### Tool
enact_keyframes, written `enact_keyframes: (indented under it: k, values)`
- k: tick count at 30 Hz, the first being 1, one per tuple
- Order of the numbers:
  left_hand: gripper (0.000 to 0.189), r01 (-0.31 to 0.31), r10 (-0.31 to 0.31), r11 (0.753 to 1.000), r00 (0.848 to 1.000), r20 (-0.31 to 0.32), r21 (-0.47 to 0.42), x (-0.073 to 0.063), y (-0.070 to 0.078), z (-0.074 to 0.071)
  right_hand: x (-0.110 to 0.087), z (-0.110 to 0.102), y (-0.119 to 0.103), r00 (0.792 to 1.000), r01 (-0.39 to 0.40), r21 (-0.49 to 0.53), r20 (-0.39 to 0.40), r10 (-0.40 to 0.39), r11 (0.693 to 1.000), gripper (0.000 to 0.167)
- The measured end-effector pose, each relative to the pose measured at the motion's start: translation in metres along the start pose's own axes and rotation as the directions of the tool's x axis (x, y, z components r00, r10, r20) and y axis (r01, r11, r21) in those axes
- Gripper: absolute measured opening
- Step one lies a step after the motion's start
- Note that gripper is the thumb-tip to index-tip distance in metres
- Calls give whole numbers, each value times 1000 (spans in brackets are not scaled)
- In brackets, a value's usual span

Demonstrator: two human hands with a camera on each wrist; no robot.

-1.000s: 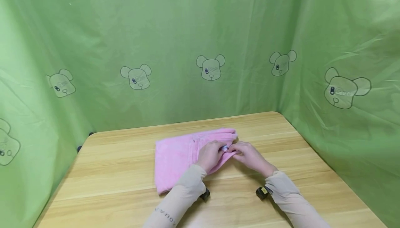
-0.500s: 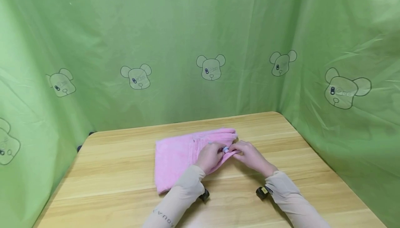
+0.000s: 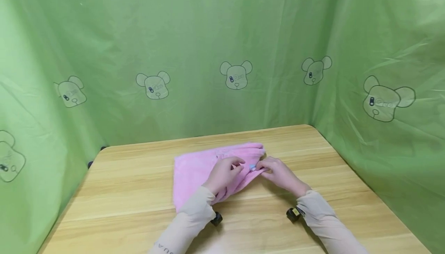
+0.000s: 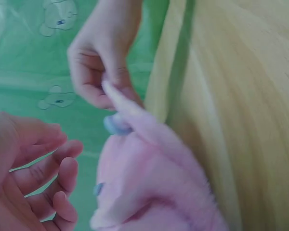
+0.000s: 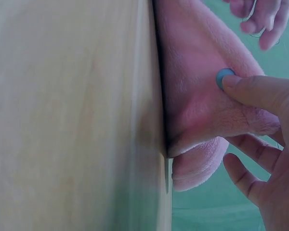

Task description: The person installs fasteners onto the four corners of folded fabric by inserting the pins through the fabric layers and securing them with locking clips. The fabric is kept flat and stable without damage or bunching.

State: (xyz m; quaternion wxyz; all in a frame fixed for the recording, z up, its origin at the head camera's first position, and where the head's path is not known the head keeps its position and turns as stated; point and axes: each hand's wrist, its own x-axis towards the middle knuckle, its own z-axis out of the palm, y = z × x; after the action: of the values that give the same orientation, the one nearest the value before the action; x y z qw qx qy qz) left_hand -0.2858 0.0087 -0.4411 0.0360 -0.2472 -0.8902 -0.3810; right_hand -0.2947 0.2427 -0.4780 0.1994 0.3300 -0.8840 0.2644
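A folded pink plush cloth [image 3: 189, 173], perhaps a garment, lies on the table with its right edge raised. At that edge my right hand [image 3: 281, 176] pinches the fabric beside a small blue button [image 5: 225, 77]. In the right wrist view the thumb touches the button and the fingers are behind the cloth. My left hand [image 3: 220, 173] hovers over the middle of the cloth. Its loosely curled fingers [image 4: 67, 173] hold nothing, apart from the fabric in the left wrist view. A second blue spot [image 4: 98, 188] shows lower on the cloth there.
The wooden table [image 3: 121, 180] extends on all sides of the cloth. A green curtain [image 3: 194, 33] printed with bear heads surrounds it at the back and sides. Black wrist cameras [image 3: 293, 214] sit under both sleeves.
My left hand has let go of the fabric by the button and drawn back to the left. The right hand keeps its pinch in the same place. The blue button shows more now.
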Motion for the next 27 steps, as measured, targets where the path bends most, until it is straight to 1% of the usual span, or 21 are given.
enact_keyframes:
  k: [2, 4, 6, 8, 10, 12, 14, 16, 19, 22, 24, 27]
  values:
    - [22, -24, 24, 1000, 999, -23, 3, -4, -1, -8, 0, 0, 0, 1000, -9, 2, 11, 9, 1000, 17]
    - [22, -20, 19, 1000, 999, -39, -19, -9, -3, -16, -1, 0, 0, 1000, -19, 0, 20, 19, 1000, 17]
    - [22, -5, 2, 999, 999, -53, -53, -15, -4, -24, -1, 1, -1, 999, -24, 0, 24, 24, 1000, 18]
    - [23, 21, -28, 993, 998, -61, -116, -21, -6, -33, -2, 1, -1, 999, -29, 5, 28, 29, 1000, 19]
    - [23, 31, -44, 988, 996, -81, -151, -26, -10, -41, -2, 2, -1, 999, -29, 8, 30, 28, 1000, 19]
    - [22, 37, -55, 985, 993, -106, -169, -31, -15, -51, -2, 2, -1, 999, -27, 16, 31, 26, 1000, 20]
    - [21, 46, -69, 985, 988, -136, -167, -34, -22, -60, -2, 3, -1, 999, -20, 16, 25, 20, 1000, 21]
    - [20, 74, -102, 984, 981, -167, -164, -35, -32, -69, -2, 4, 1, 1000, -14, 12, 14, 14, 1000, 21]
    - [20, 156, -198, 966, 960, -199, -209, -37, -49, -84, -3, 5, 3, 1000, -8, 1, 4, 8, 1000, 23]
    - [22, 243, -304, 935, 924, -231, -259, -39, -67, -98, -2, 4, 5, 1000, -12, -12, 19, 12, 1000, 22]
    - [23, 279, -352, 917, 903, -246, -286, -41, -81, -106, -2, 3, 5, 999, -20, -19, 42, 21, 1000, 22]
    - [27, 323, -407, 890, 880, -245, -321, -45, -102, -114, -1, 1, 5, 996, -35, -13, 85, 36, 999, 21]
